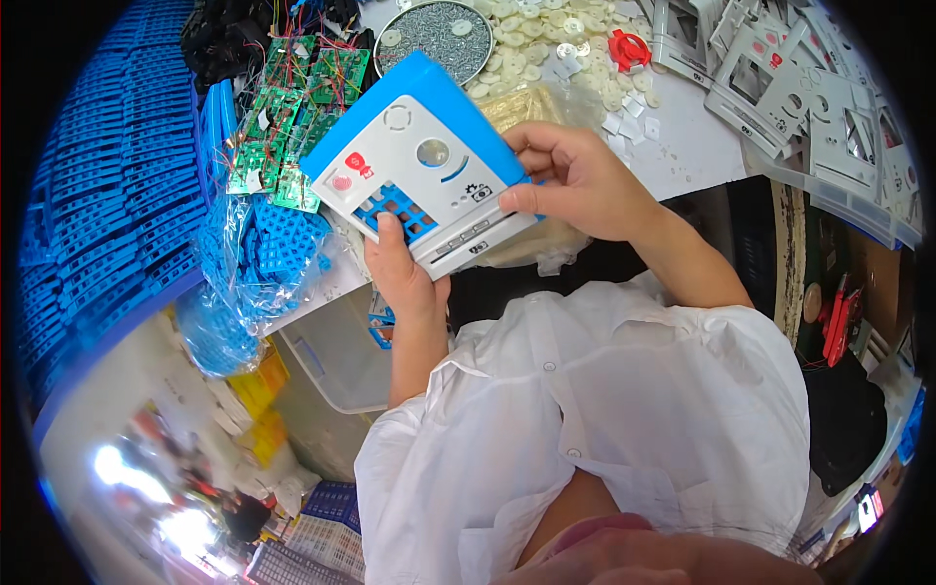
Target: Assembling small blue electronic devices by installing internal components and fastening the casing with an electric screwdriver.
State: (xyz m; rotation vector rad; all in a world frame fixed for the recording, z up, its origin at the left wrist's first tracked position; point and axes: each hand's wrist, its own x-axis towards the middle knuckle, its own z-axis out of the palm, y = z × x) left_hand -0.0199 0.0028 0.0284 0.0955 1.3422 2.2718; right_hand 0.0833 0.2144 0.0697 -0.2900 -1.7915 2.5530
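Observation:
Between my two hands is a blue and white plastic housing, held tilted above the table's front edge. Its white front panel carries red and black printed symbols, a round silvery disc, and a square opening with a blue grid behind it. My left hand grips the lower left edge, thumb on the front beside the opening. My right hand holds the lower right corner, its thumb on the white face and its fingers round the blue side. The back of the housing is hidden.
Stacked blue plastic parts fill the left. Green circuit boards with wires lie beside bagged blue grids. At the back are a round tray, whitish discs and a red ring. White panels pile up at right.

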